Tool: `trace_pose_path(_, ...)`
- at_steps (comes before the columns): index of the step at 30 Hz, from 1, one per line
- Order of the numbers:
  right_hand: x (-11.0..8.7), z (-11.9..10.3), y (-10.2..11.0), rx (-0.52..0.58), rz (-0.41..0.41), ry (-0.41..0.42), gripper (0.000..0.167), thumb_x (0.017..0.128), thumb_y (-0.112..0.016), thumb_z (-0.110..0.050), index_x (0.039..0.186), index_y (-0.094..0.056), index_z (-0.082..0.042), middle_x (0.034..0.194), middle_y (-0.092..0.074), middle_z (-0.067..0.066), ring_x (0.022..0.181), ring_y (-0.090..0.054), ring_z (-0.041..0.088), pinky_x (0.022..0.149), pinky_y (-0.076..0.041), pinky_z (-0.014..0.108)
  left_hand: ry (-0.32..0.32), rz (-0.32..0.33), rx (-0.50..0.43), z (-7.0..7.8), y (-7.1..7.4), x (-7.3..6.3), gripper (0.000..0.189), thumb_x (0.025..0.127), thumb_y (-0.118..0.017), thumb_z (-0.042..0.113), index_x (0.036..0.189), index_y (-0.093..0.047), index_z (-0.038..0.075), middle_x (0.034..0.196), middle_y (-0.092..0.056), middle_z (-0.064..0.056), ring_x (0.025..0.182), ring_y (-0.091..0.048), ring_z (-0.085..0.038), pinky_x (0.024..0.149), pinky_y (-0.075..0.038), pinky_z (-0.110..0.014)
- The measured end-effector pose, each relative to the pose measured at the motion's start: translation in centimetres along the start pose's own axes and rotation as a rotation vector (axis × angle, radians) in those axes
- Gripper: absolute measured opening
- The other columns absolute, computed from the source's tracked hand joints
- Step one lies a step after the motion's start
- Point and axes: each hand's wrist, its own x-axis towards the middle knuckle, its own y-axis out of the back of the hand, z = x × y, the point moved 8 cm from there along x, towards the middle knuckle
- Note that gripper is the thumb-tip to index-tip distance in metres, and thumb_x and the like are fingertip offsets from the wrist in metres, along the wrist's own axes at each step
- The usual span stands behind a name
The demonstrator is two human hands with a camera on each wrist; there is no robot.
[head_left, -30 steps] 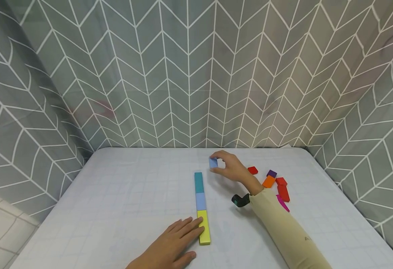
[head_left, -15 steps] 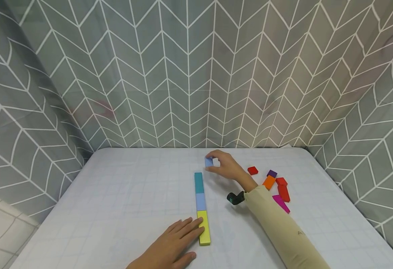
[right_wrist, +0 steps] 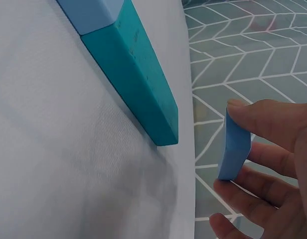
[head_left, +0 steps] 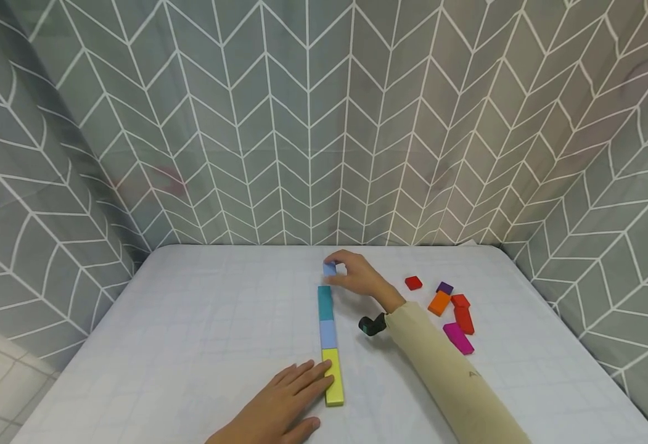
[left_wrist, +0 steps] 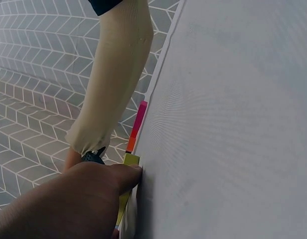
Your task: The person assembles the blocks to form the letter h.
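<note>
A row of blocks runs away from me on the white table: a yellow block [head_left: 335,394] nearest, a light blue block [head_left: 328,334] in the middle, a teal block [head_left: 325,303] at the far end. My left hand [head_left: 282,404] rests by the yellow block, its extended fingers lying on it. Beyond the teal block, my right hand [head_left: 357,275] pinches another light blue block [right_wrist: 235,144] between thumb and fingertips. In the right wrist view that piece is apart from the teal block [right_wrist: 136,79], held off the table.
To the right lie a red block [head_left: 414,283], a purple block [head_left: 444,288], an orange block [head_left: 439,303], two more red blocks [head_left: 464,319] and a magenta block [head_left: 458,338]. A black wrist camera [head_left: 372,325] sticks out from the right sleeve. A patterned curtain [head_left: 312,123] stands behind the table.
My right hand has moved left with the light blue block, from right of the row to just past the teal block's far end. The left hand stays on the yellow block.
</note>
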Motion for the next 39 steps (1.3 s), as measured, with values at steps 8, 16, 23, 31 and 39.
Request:
trace_pose_path(8,0.9,0.1,-1.3,-0.014,-0.029,0.023,0.040,0.096,-0.077,-0.017,0.131,-0.065,0.000,0.129,-0.066,0.012,0.124,-0.060,0.030,0.108,-0.046,0.043,0.000,-0.009,-0.008,-0.2,-0.2,0.1,0.065,0.109,-0.036,0.060,0.162,-0.039,0.021,0.169,-0.029,0.003,0.151,-0.033,-0.026,0.115,-0.036,-0.056)
trace_pose_path(16,1.0,0.4,-1.1,-0.011,-0.017,0.016,0.040,0.094,-0.079,-0.016,0.128,-0.066,0.001,0.127,-0.068,0.013,0.123,-0.060,0.032,0.107,-0.047,0.046,0.006,-0.025,-0.046,-0.2,-0.4,0.2,0.065,0.109,-0.035,0.061,0.162,-0.039,0.023,0.168,-0.029,0.004,0.151,-0.032,-0.026,0.116,-0.034,-0.056)
trace_pose_path(23,1.4,0.0,-1.5,-0.011,-0.043,0.029,0.040,0.096,-0.077,-0.016,0.130,-0.065,0.002,0.129,-0.067,0.015,0.125,-0.059,0.033,0.109,-0.046,0.045,0.001,-0.027,-0.023,-0.2,-0.1,0.0,0.066,0.109,-0.036,0.060,0.162,-0.040,0.022,0.168,-0.030,0.003,0.151,-0.033,-0.026,0.116,-0.035,-0.055)
trace_pose_path(31,1.9,0.1,-1.5,-0.020,-0.058,0.008,0.041,0.094,-0.078,-0.014,0.130,-0.066,0.003,0.130,-0.067,0.016,0.126,-0.058,0.034,0.110,-0.045,0.046,-0.002,-0.018,-0.027,-0.3,0.1,-0.1,0.065,0.109,-0.036,0.060,0.162,-0.039,0.022,0.168,-0.030,0.004,0.151,-0.033,-0.026,0.116,-0.036,-0.055)
trace_pose_path(39,1.9,0.5,-1.4,-0.021,-0.054,0.002,0.039,0.094,-0.078,-0.014,0.128,-0.066,0.001,0.129,-0.067,0.015,0.126,-0.059,0.035,0.109,-0.045,0.046,-0.022,0.007,-0.026,0.0,0.3,-0.1,0.064,0.110,-0.038,0.057,0.162,-0.039,0.021,0.168,-0.030,0.003,0.151,-0.033,-0.026,0.115,-0.036,-0.056)
